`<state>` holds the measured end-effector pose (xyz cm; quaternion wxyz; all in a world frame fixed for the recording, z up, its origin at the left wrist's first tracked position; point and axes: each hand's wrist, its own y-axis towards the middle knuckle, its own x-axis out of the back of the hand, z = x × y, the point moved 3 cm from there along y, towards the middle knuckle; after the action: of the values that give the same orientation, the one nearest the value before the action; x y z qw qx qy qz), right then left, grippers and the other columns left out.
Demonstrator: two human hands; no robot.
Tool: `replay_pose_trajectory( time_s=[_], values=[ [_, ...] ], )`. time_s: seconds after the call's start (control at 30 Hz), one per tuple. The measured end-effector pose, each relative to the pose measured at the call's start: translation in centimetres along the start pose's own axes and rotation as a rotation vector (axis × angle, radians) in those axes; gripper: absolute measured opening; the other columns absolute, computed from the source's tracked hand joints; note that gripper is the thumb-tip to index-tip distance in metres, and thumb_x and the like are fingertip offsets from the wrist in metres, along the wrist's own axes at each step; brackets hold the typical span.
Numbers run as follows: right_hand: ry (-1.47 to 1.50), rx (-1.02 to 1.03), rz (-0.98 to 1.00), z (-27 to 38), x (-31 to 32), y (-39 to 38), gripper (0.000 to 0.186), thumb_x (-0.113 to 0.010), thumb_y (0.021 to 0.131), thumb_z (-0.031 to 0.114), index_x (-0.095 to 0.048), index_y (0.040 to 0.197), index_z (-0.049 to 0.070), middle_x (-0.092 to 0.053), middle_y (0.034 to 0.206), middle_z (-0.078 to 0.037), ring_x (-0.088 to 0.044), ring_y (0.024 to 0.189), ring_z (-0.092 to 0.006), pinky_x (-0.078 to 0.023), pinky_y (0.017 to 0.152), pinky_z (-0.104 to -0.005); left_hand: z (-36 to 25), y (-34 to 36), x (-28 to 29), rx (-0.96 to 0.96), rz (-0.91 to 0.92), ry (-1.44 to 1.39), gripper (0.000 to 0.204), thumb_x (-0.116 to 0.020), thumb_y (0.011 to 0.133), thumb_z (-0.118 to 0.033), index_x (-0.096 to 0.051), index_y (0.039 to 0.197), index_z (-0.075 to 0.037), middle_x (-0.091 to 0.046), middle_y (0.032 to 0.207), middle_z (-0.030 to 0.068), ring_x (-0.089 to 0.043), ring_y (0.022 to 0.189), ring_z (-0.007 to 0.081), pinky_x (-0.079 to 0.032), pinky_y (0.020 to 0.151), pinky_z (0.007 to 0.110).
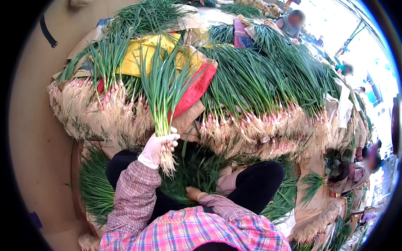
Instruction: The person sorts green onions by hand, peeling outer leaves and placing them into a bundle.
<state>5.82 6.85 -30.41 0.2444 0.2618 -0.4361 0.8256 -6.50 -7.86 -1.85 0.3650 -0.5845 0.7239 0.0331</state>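
Note:
My left hand [158,147], in a white glove, is closed round the lower stems of a bunch of green garlic [164,94]. The bunch stands upright, its long leaves fanned toward the yellow and red sacking and its pale roots hanging below my fist. My right hand [194,193] is low between my bent legs, at the loose green leaves [194,167] in front of me. Those leaves and that hand are smeared, and its fingers do not show clearly.
A long heap of green garlic [259,83] lies ahead, roots toward me. Left of the held bunch is a smaller pile [111,94], beside yellow sacking [140,52]. More greens [95,184] lie by my left leg. Another person [354,171] sits at the right.

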Motion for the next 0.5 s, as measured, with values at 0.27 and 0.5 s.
replay_pose_trajectory(
  time_s=[0.27,0.5],
  values=[
    [0.275,0.044,-0.759,7.6,22.7,-8.1,0.027,-0.060,0.080,0.028,-0.062,0.090,0.003,-0.064,0.085,-0.016,-0.062,0.077,-0.0322,-0.050,0.067,-0.0401,2.3,1.5,-0.6,0.118,0.056,-0.072,0.023,-0.061,0.079,-0.004,-0.053,0.100,-0.005,-0.062,0.089,0.0063,-0.060,0.069,0.0120,-0.048,0.055,0.021],
    [0.012,-0.158,-1.193,1.6,27.5,-5.4,0.024,-0.063,0.080,0.026,-0.058,0.078,0.003,-0.058,0.063,-0.010,-0.056,0.056,-0.0278,-0.043,0.051,-0.0362,3.1,3.1,-3.2,-0.018,-0.007,0.029,0.020,-0.063,0.074,-0.003,-0.062,0.095,-0.003,-0.059,0.071,0.0013,-0.051,0.054,0.0061,-0.041,0.049,0.019]
  ],
)
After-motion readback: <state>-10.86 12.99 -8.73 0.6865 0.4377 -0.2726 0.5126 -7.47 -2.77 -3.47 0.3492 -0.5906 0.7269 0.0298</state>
